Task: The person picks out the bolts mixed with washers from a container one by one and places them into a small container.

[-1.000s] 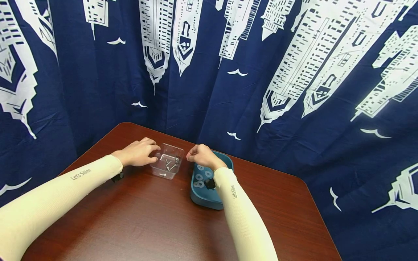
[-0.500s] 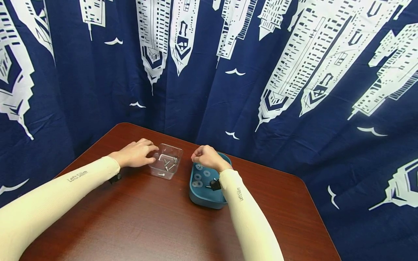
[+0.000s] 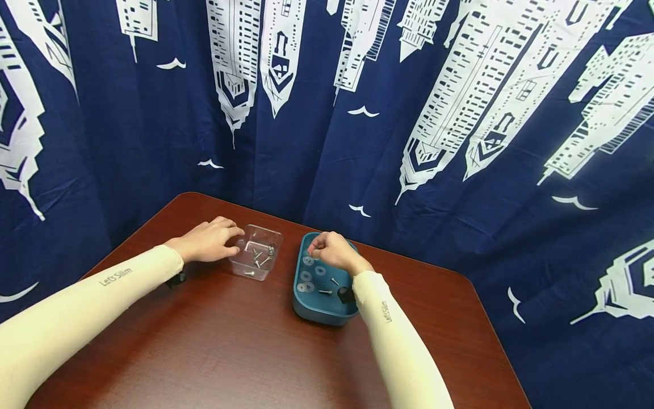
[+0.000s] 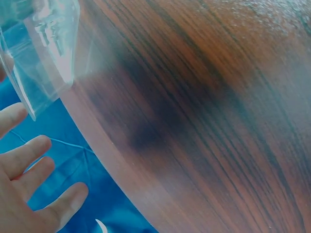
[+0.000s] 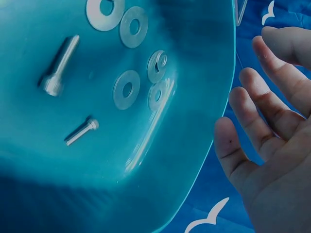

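My left hand (image 3: 206,241) is at the left side of a clear plastic box (image 3: 261,276), its fingers relaxed near the rim. Whether they touch it is unclear. Several metal screws (image 3: 257,259) lie in that box. Over the far end of a teal tray (image 3: 322,316) hovers my right hand (image 3: 337,251), fingers loosely bent, thumb near the index finger and nothing visible held. In the right wrist view, the tray holds a large socket-head bolt (image 5: 60,68), a smaller screw (image 5: 82,131) and several flat washers (image 5: 127,90). Part of the tray is hidden under my right hand and wrist.
Both containers stand on a brown wooden table (image 3: 204,341), the box left of the tray with a narrow gap between. A dark blue curtain (image 3: 306,159) with white building prints hangs behind the table.
My right hand has moved right, from the gap beside the clear box to above the tray, uncovering the bolt and small screw. The left hand stays by the box. The view shifted slightly.
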### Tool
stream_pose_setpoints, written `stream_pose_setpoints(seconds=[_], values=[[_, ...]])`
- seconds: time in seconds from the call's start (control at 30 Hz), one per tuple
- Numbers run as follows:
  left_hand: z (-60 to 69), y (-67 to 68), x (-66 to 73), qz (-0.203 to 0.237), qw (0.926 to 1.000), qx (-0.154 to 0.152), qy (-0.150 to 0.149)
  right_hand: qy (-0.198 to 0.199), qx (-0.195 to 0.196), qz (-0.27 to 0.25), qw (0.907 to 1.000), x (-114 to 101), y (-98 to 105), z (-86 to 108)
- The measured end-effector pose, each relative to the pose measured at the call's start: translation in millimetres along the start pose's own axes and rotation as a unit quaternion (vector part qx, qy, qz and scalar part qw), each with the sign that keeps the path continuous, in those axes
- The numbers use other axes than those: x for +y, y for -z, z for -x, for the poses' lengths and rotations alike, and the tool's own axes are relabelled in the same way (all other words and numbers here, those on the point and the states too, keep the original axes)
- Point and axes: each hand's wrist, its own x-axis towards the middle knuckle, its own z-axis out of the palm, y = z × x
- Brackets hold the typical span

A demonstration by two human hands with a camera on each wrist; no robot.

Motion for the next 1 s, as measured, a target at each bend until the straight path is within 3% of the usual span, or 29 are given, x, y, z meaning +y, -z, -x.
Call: stream_pose_setpoints(seconds=[0.3, 0.63, 1.0], values=[[-5.7, 2.9, 7.4, 0.002, 0.9997, 0.014, -0.019, 0.008, 0.015, 0.01, 0.9998, 3.0, 4.9, 12.9], [-13.4, 5.0, 30.7, 0.006, 0.9977, 0.031, -0.06, -0.004, 0.046, 0.004, 0.9989, 15.6, 3.1, 25.0], [-24.3, 3.1, 53.1, 0.036, 0.9983, 0.003, -0.046, -0.033, 0.058, -0.002, 0.9978, 21.1, 3.9, 36.2]])
